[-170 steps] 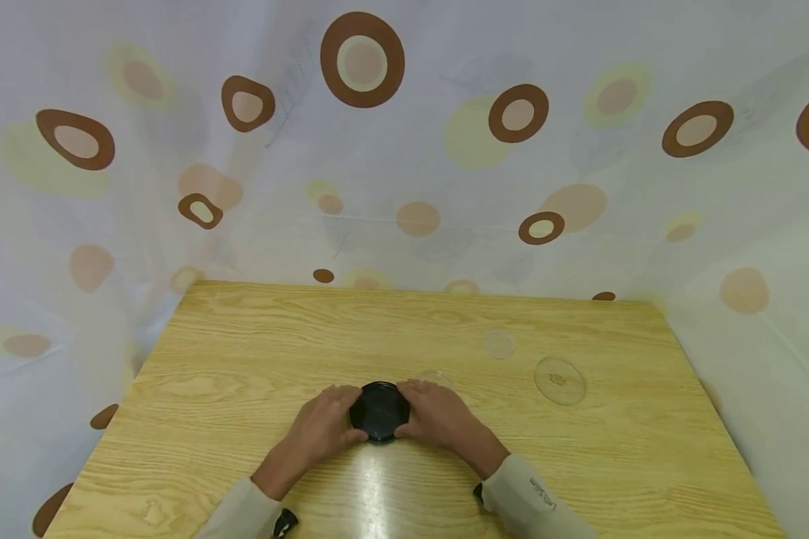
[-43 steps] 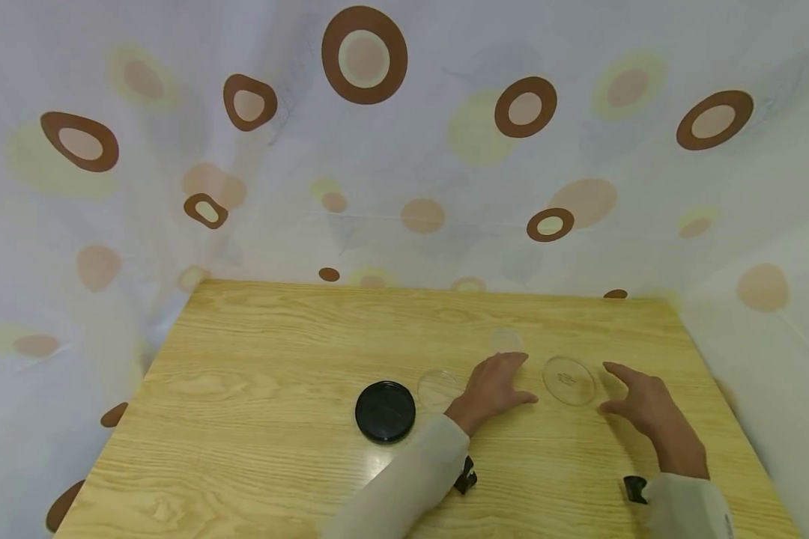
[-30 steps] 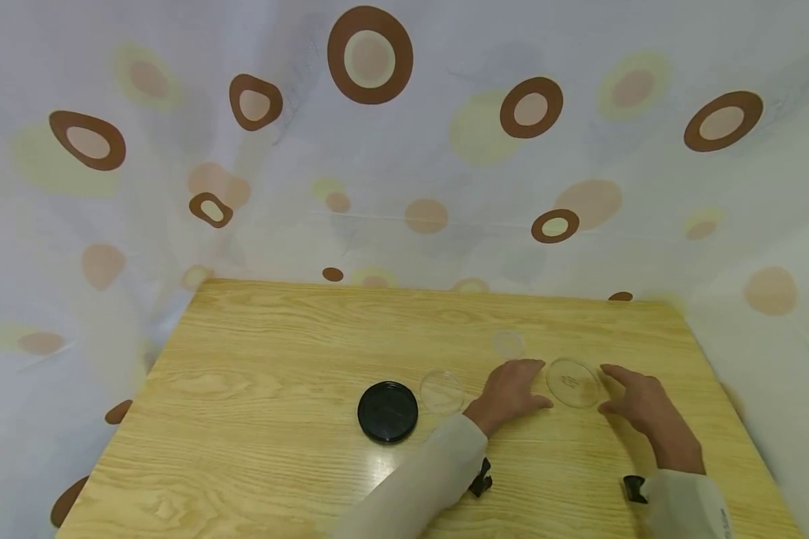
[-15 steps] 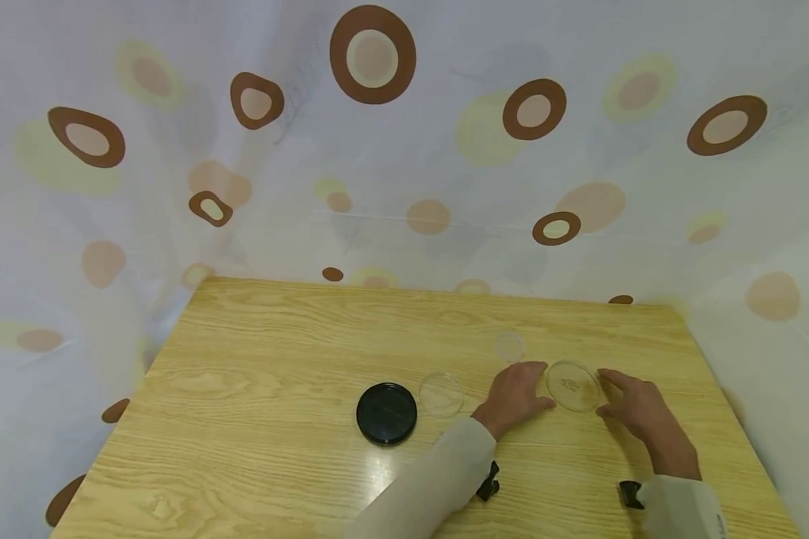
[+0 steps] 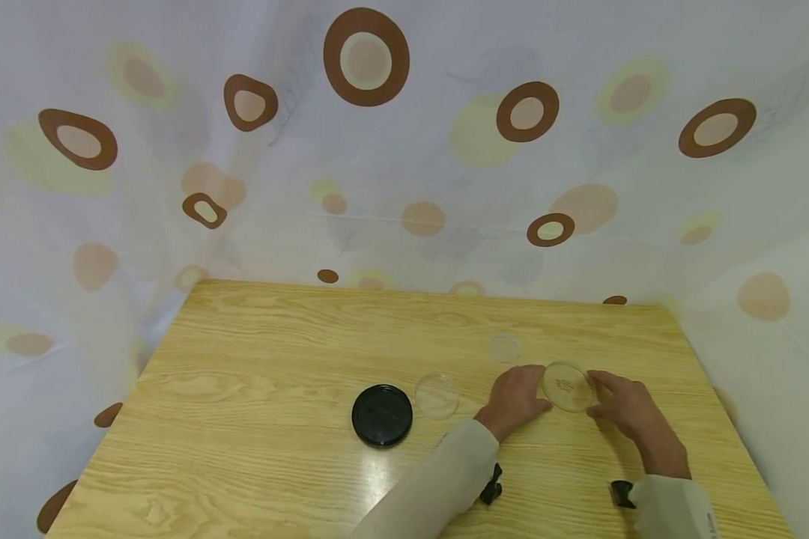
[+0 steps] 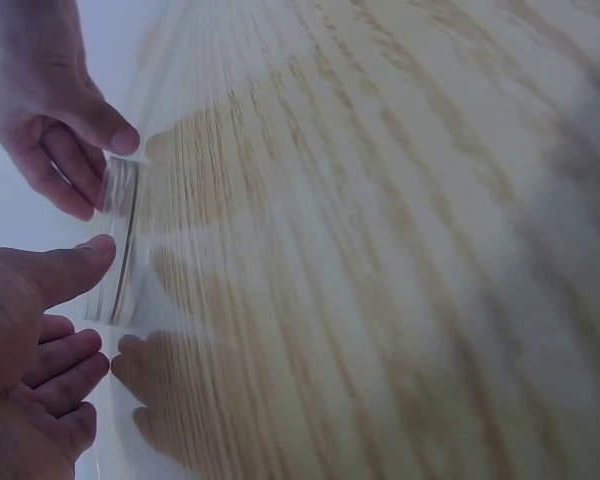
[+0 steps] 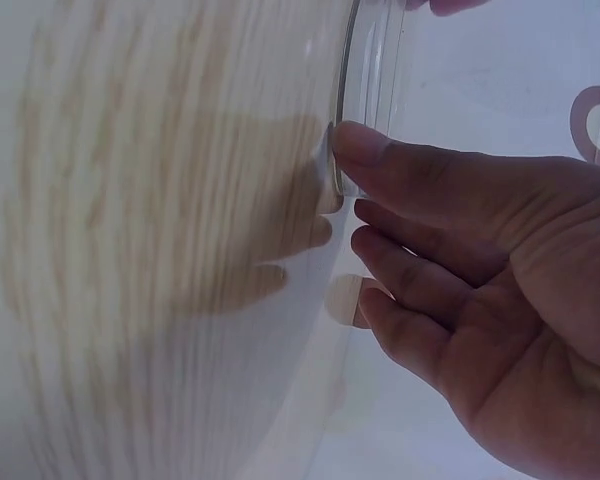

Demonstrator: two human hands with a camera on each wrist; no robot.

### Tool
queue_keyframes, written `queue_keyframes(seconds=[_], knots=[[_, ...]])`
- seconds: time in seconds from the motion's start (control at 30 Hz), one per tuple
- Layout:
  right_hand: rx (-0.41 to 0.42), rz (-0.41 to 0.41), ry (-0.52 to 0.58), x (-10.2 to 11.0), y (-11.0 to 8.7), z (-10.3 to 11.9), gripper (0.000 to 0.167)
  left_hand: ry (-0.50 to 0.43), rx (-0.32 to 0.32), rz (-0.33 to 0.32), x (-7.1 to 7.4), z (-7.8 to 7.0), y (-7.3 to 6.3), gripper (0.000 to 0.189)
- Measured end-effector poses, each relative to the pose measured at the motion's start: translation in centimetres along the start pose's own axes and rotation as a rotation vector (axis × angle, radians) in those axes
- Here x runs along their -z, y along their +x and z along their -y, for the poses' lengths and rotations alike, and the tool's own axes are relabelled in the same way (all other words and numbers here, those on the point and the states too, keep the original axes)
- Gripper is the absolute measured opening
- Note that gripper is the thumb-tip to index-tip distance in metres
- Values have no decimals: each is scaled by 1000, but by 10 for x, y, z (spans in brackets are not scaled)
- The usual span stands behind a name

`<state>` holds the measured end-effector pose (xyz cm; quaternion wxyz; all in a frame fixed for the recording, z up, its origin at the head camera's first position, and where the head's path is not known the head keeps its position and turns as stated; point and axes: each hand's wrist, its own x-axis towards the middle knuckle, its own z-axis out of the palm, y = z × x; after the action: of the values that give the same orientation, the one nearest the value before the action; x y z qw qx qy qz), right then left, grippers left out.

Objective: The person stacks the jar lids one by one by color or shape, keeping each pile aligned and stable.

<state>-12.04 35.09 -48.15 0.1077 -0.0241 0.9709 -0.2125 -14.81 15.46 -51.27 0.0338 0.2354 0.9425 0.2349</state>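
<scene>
My left hand [image 5: 514,400] and right hand [image 5: 627,408] hold a shallow clear round dish [image 5: 566,388] from its two sides, low over the table's right half. Small print shows in the dish's middle. In the right wrist view, my right thumb presses the rim of the clear dish [image 7: 365,90], with the fingers curled loosely beside it. The left wrist view shows my left thumb at the near part of the clear dish [image 6: 128,235] and the right hand gripping its far part.
A black round dish [image 5: 381,415] lies left of my hands on the wood-grain table [image 5: 243,374]. Beside it is a smaller clear disc [image 5: 437,395], and farther back a smaller one still [image 5: 505,347]. A patterned curtain [image 5: 377,165] hangs behind the table.
At first both hands gripped the black dish. They let go of it and moved right to the clear dish. In the last half second they closed in on its rim.
</scene>
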Motion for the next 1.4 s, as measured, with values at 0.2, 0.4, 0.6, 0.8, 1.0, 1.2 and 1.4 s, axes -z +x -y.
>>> queue_keyframes(seconds=[0.2, 0.4, 0.6, 0.8, 1.0, 1.2, 1.4], knots=[[6, -12, -9, -1, -1, 0, 66, 46, -14, 2, 0, -5, 3, 43], [-6, -9, -11, -2, -2, 0, 67, 59, 13, -11, -2, -8, 5, 27], [-18, 5, -9, -1, -6, 5, 68, 77, 28, -14, -4, -8, 5, 31], [-11, 5, -18, 0, -8, 6, 69, 89, 33, -5, -3, -9, 3, 43], [-12, 6, -12, -1, -12, 4, 70, 71, 28, 1, -1, -10, 2, 50], [10, -17, -20, -1, -14, 6, 69, 58, 22, -5, -1, -10, 1, 48], [23, -24, -24, 1, -17, 8, 70, 49, -5, -26, 1, -9, -2, 48]])
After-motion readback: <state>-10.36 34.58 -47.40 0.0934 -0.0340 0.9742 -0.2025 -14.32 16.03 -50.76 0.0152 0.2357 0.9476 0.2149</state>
